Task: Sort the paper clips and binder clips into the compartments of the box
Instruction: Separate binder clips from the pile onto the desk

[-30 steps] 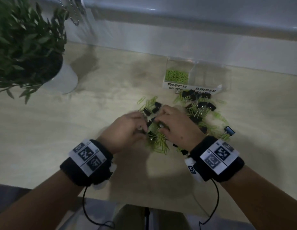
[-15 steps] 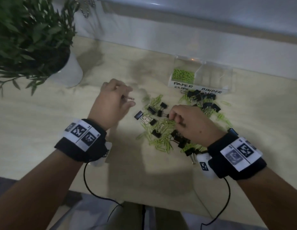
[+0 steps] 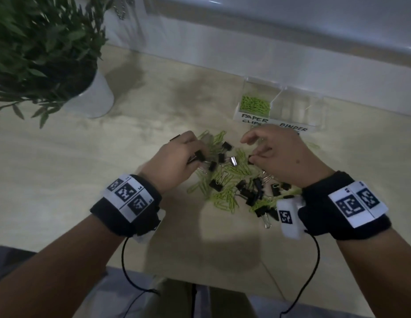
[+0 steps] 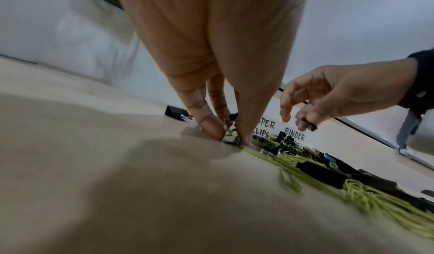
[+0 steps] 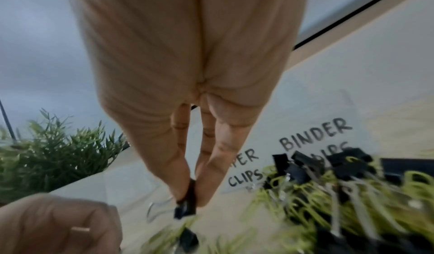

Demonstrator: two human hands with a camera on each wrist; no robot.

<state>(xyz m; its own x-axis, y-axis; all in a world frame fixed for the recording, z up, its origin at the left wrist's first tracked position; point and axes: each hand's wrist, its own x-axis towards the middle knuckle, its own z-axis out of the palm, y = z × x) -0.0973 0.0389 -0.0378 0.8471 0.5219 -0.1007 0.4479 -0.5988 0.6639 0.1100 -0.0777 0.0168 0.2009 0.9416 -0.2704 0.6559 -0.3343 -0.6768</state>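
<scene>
A mixed pile (image 3: 232,184) of green paper clips and black binder clips lies on the table in front of the clear two-compartment box (image 3: 314,125). Its PAPER CLIPS side holds green paper clips (image 3: 255,104); the BINDER CLIPS side (image 3: 298,109) looks bare. My left hand (image 3: 197,157) is down at the pile's left edge, where thumb and finger pinch a binder clip (image 4: 231,139) against the table. My right hand (image 3: 251,158) hovers over the pile's far side and pinches a small black binder clip (image 5: 187,202) between thumb and finger, its other fingers spread.
A leafy plant in a white pot (image 3: 89,97) stands at the back left. A white wall ledge (image 3: 245,53) runs behind the box. One stray binder clip (image 4: 175,112) lies just beyond my left fingers. The table's near edge (image 3: 199,280) is close to my body.
My left hand came from the raised spot left of the pile down and right onto the pile's edge. My right hand stayed over the pile and now has a binder clip lifted.
</scene>
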